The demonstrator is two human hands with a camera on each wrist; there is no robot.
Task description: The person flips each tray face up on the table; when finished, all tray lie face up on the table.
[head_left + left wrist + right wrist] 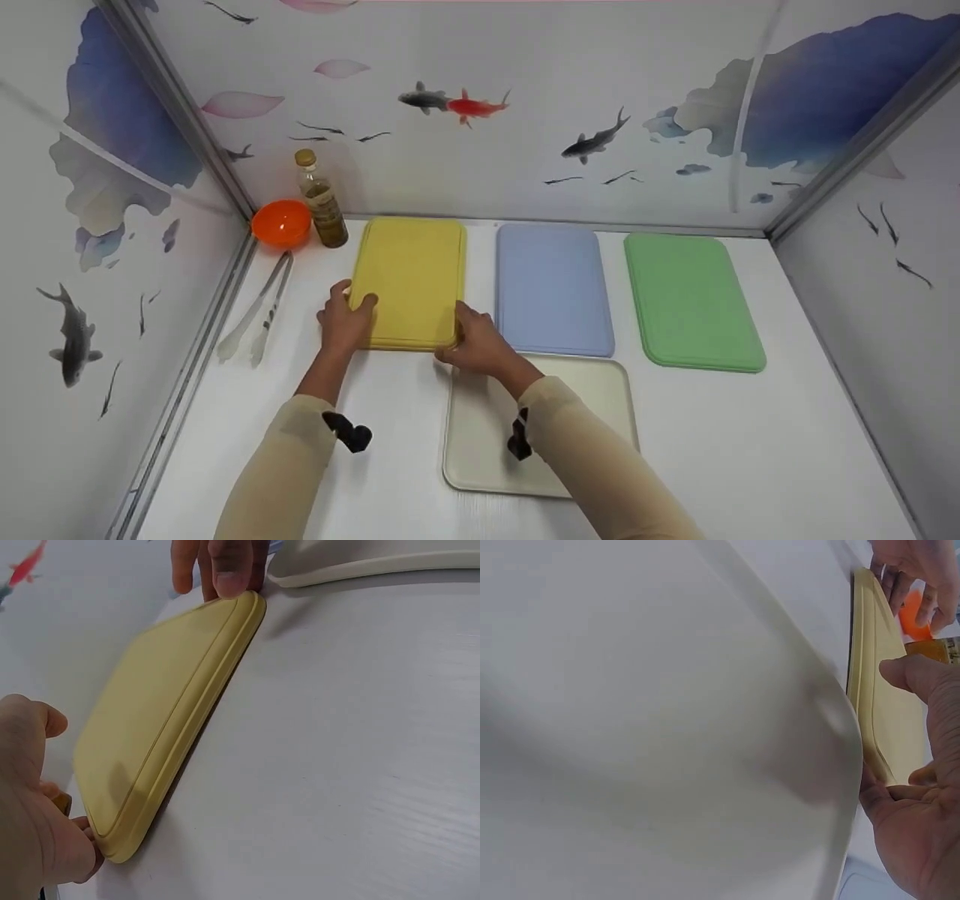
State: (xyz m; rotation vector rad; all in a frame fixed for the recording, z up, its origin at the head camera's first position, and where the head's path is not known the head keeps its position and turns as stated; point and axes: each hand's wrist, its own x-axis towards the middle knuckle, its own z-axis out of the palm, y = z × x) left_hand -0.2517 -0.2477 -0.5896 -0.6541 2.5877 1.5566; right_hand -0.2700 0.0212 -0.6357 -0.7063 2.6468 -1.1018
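Observation:
A yellow cutting board lies toward the back of the white table, left of the middle. My left hand holds its left edge near the front corner. In the left wrist view that hand's thumb is raised away from the board while the fingers curl at the edge. At the front right corner, my right hand grips the board, with the fingertips partly hidden against its rim. The right thumb reaches over the board's top face in the right wrist view.
A beige tray lies in front, under my right forearm. Blue and green cutting boards lie to the right. At the back left stand an orange bowl and an oil bottle, with metal tongs before them. Printed walls enclose the table.

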